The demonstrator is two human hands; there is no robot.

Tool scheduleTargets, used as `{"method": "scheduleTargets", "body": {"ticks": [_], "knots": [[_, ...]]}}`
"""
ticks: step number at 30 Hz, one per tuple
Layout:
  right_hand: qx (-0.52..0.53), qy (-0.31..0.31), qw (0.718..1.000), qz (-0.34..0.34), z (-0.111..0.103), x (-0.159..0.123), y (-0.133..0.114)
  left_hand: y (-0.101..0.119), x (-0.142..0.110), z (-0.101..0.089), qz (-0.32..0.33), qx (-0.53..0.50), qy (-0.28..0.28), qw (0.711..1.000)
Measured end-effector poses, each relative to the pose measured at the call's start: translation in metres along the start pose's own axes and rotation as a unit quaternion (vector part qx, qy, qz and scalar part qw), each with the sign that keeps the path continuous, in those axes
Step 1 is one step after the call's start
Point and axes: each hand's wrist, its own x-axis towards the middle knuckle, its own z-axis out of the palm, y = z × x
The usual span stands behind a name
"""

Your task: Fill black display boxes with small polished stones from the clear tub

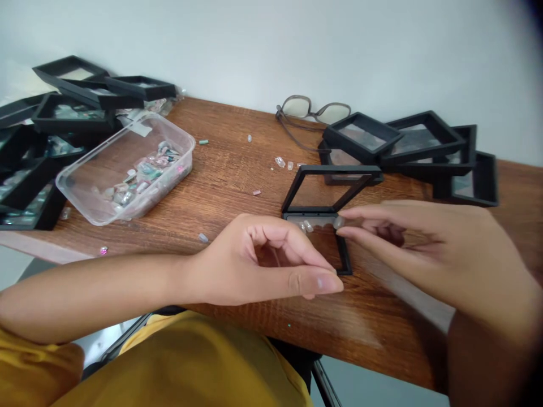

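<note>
A black hinged display frame [347, 260] with a clear film stands open on the table in front of me, its lid [335, 169] raised. My left hand [271, 263] is closed at the near edge of this frame, thumb in front and fingers curled behind, covering much of its lower half. Between the thumb and index finger of my right hand [424, 243] is a small clear oval false nail [338, 222], close to the film. A pair of clear false nails [307, 226] lies on the film, left of the right fingertips.
At left, a clear plastic tub [76, 195] holds many colourful false nails. Black frames [138, 87] are piled behind and beside it. More frames [424, 138] are stacked at right, near eyeglasses [314, 110]. Loose nails [280, 162] lie scattered on the wooden table [229, 186].
</note>
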Motion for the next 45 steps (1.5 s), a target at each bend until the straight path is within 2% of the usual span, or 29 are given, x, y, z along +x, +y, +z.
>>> {"method": "scheduleTargets", "body": {"ticks": [4, 9, 20, 27, 32, 35, 45], "knots": [[-0.017, -0.077, 0.996, -0.040, 0.009, 0.001, 0.020, -0.002, -0.001, 0.001, 0.040, 0.064, 0.023, 0.997], [-0.015, -0.097, 0.995, 0.001, 0.015, 0.000, 0.020, -0.005, -0.001, 0.000, 0.040, 0.101, 0.004, 0.994], [-0.017, -0.076, 0.995, 0.065, 0.023, 0.003, 0.012, -0.008, -0.003, -0.004, 0.007, 0.140, -0.027, 0.990], [-0.001, -0.060, 0.992, 0.113, 0.028, 0.005, 0.004, -0.005, 0.002, -0.005, -0.025, 0.082, -0.026, 0.996], [0.068, -0.070, 0.990, 0.102, 0.023, 0.002, 0.012, -0.002, 0.005, -0.006, -0.032, 0.045, -0.029, 0.998], [0.073, -0.067, 0.990, 0.101, 0.023, 0.002, 0.014, -0.002, 0.006, -0.006, -0.032, 0.033, -0.027, 0.999], [0.065, -0.070, 0.990, 0.105, 0.028, 0.005, -0.003, -0.003, 0.007, -0.006, -0.028, 0.070, -0.025, 0.997]]}}
